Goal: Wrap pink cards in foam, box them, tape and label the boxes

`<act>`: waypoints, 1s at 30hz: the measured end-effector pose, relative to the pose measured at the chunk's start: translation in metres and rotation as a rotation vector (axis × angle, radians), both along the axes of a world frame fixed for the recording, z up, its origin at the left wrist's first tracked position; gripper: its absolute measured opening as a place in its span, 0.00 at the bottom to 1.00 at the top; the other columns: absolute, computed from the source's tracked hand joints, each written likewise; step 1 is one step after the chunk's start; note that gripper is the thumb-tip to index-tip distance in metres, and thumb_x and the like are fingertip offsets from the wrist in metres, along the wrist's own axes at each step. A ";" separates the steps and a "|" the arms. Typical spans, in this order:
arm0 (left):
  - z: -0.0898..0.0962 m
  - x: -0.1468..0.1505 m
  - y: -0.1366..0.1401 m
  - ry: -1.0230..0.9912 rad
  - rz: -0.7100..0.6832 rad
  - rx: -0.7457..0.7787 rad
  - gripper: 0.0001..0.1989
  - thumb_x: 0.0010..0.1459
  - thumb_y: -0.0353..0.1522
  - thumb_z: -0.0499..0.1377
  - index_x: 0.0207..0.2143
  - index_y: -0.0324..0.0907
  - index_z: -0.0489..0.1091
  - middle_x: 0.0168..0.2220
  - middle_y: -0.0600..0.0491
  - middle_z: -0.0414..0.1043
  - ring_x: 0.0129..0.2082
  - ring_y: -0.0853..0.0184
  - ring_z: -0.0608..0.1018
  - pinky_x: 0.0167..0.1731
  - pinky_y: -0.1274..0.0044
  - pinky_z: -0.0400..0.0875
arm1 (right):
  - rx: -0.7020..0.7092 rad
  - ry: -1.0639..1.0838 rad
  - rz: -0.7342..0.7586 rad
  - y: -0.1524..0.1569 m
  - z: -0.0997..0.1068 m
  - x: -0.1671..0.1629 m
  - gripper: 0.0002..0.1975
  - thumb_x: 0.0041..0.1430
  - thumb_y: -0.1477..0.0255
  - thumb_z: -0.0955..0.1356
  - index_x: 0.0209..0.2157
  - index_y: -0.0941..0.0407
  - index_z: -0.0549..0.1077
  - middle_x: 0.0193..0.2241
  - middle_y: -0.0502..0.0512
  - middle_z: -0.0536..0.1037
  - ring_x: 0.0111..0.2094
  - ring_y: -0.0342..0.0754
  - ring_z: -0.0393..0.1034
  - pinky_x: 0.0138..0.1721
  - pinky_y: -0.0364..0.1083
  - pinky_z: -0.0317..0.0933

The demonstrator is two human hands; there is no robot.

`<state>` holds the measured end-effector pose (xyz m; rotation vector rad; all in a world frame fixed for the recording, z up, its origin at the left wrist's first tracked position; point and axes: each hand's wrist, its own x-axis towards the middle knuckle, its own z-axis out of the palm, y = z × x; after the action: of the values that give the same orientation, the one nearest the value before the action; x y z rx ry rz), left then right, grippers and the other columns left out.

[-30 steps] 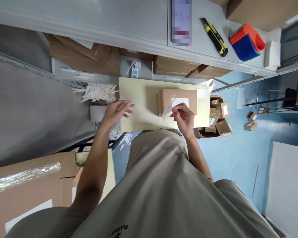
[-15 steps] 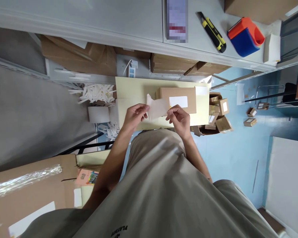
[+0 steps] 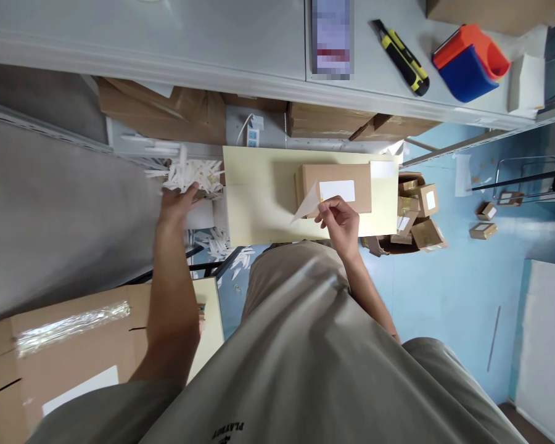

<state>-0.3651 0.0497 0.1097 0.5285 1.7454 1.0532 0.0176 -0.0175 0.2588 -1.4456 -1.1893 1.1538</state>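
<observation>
My right hand [image 3: 342, 225] pinches a thin, whitish, see-through label sheet [image 3: 308, 205] by one edge. The sheet hangs tilted by the left front corner of a brown cardboard box [image 3: 363, 191], which bears a white label [image 3: 337, 190]. Under the box is a pale yellow tabletop [image 3: 259, 197]. Away to the left, my left hand [image 3: 178, 203] reaches over a heap of white paper strips [image 3: 206, 172], thumb and fingers apart. One blurred white strip [image 3: 183, 161] stands just beyond the fingers; whether they touch it is unclear.
On the grey shelf [image 3: 213, 43] above lie a yellow-black box cutter [image 3: 402, 58], a red-and-blue tape dispenser [image 3: 469, 61] and a blurred-out panel [image 3: 332, 37]. A carton of small boxes [image 3: 416, 213] stands right of the table. A large cardboard piece [image 3: 78, 351] is at lower left.
My left hand has let go of the sheet and swung left to the paper strips. My right hand keeps the sheet, which now hangs at a slant. The view has shifted slightly.
</observation>
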 end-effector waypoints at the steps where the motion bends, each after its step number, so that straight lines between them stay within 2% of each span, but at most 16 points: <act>1: 0.011 0.018 -0.001 -0.050 0.060 -0.058 0.28 0.63 0.35 0.78 0.54 0.43 0.64 0.41 0.56 0.78 0.39 0.70 0.81 0.54 0.64 0.85 | 0.008 -0.030 -0.008 0.000 -0.001 0.002 0.23 0.70 0.46 0.75 0.35 0.51 0.77 0.34 0.49 0.75 0.30 0.44 0.75 0.29 0.45 0.69; 2: 0.025 0.040 -0.003 -0.118 0.070 -0.076 0.29 0.63 0.35 0.78 0.56 0.45 0.64 0.47 0.53 0.80 0.42 0.69 0.83 0.53 0.64 0.85 | 0.018 -0.064 -0.016 0.000 -0.001 0.003 0.23 0.71 0.46 0.74 0.35 0.51 0.77 0.34 0.50 0.76 0.31 0.44 0.76 0.30 0.46 0.70; 3: 0.040 0.065 -0.007 -0.197 0.019 -0.048 0.27 0.63 0.37 0.78 0.55 0.45 0.66 0.50 0.50 0.80 0.44 0.67 0.85 0.51 0.66 0.86 | 0.030 -0.102 -0.021 0.000 -0.001 0.005 0.23 0.71 0.46 0.74 0.35 0.51 0.78 0.35 0.50 0.76 0.31 0.44 0.76 0.31 0.46 0.70; 5: 0.072 0.117 -0.016 -0.344 -0.180 0.045 0.26 0.61 0.43 0.78 0.53 0.45 0.71 0.54 0.47 0.81 0.50 0.59 0.88 0.43 0.71 0.87 | 0.052 -0.178 -0.019 0.001 0.001 0.009 0.22 0.72 0.47 0.73 0.35 0.51 0.78 0.36 0.51 0.77 0.33 0.45 0.76 0.33 0.47 0.71; 7: 0.102 0.166 -0.027 -0.433 -0.335 0.084 0.28 0.58 0.49 0.77 0.50 0.45 0.73 0.52 0.46 0.81 0.53 0.53 0.88 0.35 0.74 0.86 | 0.074 -0.242 -0.010 0.001 0.003 0.014 0.21 0.73 0.48 0.72 0.35 0.50 0.79 0.36 0.52 0.78 0.35 0.47 0.76 0.34 0.47 0.72; 9: 0.124 0.204 -0.035 -0.468 -0.398 0.103 0.28 0.56 0.51 0.78 0.48 0.45 0.73 0.51 0.46 0.81 0.52 0.53 0.88 0.32 0.76 0.85 | 0.084 -0.275 0.014 0.001 0.004 0.019 0.20 0.74 0.49 0.71 0.36 0.50 0.79 0.37 0.53 0.79 0.36 0.48 0.75 0.34 0.48 0.73; 11: 0.135 0.231 -0.038 -0.473 -0.421 0.106 0.29 0.54 0.51 0.79 0.44 0.44 0.72 0.49 0.48 0.81 0.49 0.56 0.88 0.31 0.76 0.85 | 0.083 -0.280 0.052 0.001 0.003 0.026 0.19 0.74 0.50 0.71 0.36 0.49 0.80 0.37 0.54 0.80 0.37 0.49 0.75 0.34 0.49 0.74; 16: 0.134 0.269 -0.033 -0.417 -0.366 0.100 0.27 0.49 0.49 0.79 0.37 0.43 0.72 0.43 0.52 0.78 0.40 0.65 0.84 0.28 0.79 0.82 | 0.070 -0.270 0.145 0.007 -0.008 0.050 0.20 0.75 0.49 0.70 0.39 0.50 0.83 0.37 0.54 0.80 0.35 0.48 0.76 0.33 0.48 0.74; 20: 0.126 0.295 -0.032 -0.360 -0.279 0.085 0.24 0.50 0.47 0.77 0.40 0.44 0.73 0.38 0.54 0.78 0.34 0.67 0.82 0.25 0.81 0.79 | 0.022 -0.223 0.220 0.015 -0.020 0.075 0.24 0.74 0.45 0.70 0.42 0.50 0.86 0.39 0.55 0.81 0.35 0.47 0.78 0.34 0.47 0.75; 24: 0.119 0.318 -0.033 -0.298 -0.174 0.064 0.21 0.51 0.45 0.74 0.40 0.45 0.72 0.36 0.55 0.76 0.30 0.71 0.78 0.23 0.82 0.75 | -0.022 -0.136 0.273 0.020 -0.029 0.104 0.24 0.69 0.43 0.75 0.43 0.50 0.87 0.40 0.55 0.82 0.36 0.47 0.78 0.36 0.47 0.75; 26: 0.116 0.326 -0.034 -0.255 -0.122 0.065 0.20 0.51 0.44 0.74 0.39 0.45 0.72 0.36 0.56 0.74 0.29 0.72 0.76 0.22 0.83 0.73 | -0.031 -0.096 0.235 0.022 -0.035 0.123 0.24 0.69 0.43 0.75 0.43 0.50 0.87 0.40 0.55 0.82 0.35 0.47 0.78 0.36 0.47 0.74; 30: 0.116 0.335 -0.035 -0.179 -0.079 0.047 0.21 0.52 0.47 0.74 0.41 0.46 0.73 0.35 0.57 0.72 0.27 0.74 0.73 0.20 0.85 0.70 | -0.134 -0.044 0.016 0.031 -0.057 0.165 0.24 0.69 0.44 0.74 0.40 0.51 0.86 0.41 0.54 0.84 0.30 0.44 0.75 0.34 0.47 0.73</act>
<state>-0.0301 0.0143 0.2258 0.5128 1.5347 1.0550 0.1830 0.0132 0.2017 -1.5719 -1.1738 1.2382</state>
